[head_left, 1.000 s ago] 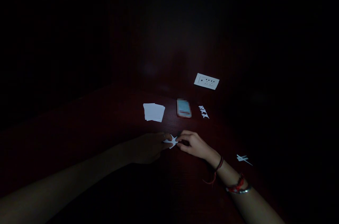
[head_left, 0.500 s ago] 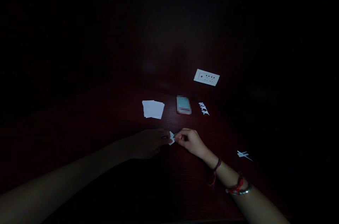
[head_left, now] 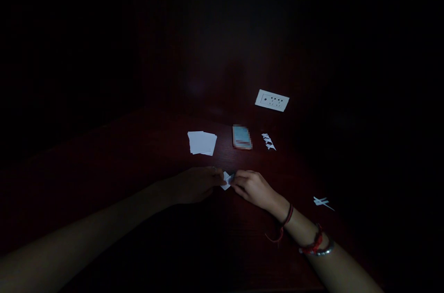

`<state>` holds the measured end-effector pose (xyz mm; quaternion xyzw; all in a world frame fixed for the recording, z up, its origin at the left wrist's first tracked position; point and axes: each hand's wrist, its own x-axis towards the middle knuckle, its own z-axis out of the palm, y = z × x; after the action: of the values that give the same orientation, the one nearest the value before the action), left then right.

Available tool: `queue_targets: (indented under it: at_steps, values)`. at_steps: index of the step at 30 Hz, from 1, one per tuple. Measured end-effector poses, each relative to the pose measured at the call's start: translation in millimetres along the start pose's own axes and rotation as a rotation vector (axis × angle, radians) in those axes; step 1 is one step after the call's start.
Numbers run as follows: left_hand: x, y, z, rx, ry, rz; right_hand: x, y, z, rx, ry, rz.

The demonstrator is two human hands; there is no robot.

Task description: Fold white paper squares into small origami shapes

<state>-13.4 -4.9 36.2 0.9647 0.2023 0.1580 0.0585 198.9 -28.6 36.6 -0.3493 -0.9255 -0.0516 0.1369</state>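
Observation:
A small folded piece of white paper [head_left: 226,181] is pinched between my two hands, low over the dark red table. My left hand [head_left: 197,185] grips its left side, with a ring on one finger; most of this hand lies in shadow. On the paper's right side, my right hand [head_left: 254,187] has its fingers closed, partly covering the folds. Beyond my hands lies a stack of white paper sheets [head_left: 202,143]. To its right sits a flat bluish object [head_left: 242,137], blurred out in the picture.
Several small folded white paper pieces [head_left: 268,142] lie in a row right of the bluish object. Thin white paper strips [head_left: 323,202] rest beyond my right forearm. A white socket panel [head_left: 272,100] is on the wall behind the table [head_left: 166,145]. Surroundings are very dark.
My right hand has shifted slightly right, its fingers turned more over the paper, and more of the folded paper shows. The whole scene has drifted a little rightward in view.

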Motion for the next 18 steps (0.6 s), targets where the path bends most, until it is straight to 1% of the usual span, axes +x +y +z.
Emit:
queue_targets:
  at_steps: [3,8,13,18]
  values:
    - [-0.5,-0.7,0.7,0.006,-0.002,-0.004,-0.2,-0.1,-0.5,-0.063,-0.018,-0.038]
    - [0.1,-1.5,0.6,0.029,-0.004,0.000,-1.0,-1.0,0.4,-0.100,-0.025,-0.045]
    - [0.5,-6.5,7.3,0.082,-0.009,0.017,-0.1,-0.8,0.2,-0.063,-0.038,-0.034]
    - [-1.3,-12.2,13.2,0.040,0.017,0.030,0.2,-0.4,0.2,-0.008,-0.045,-0.026]
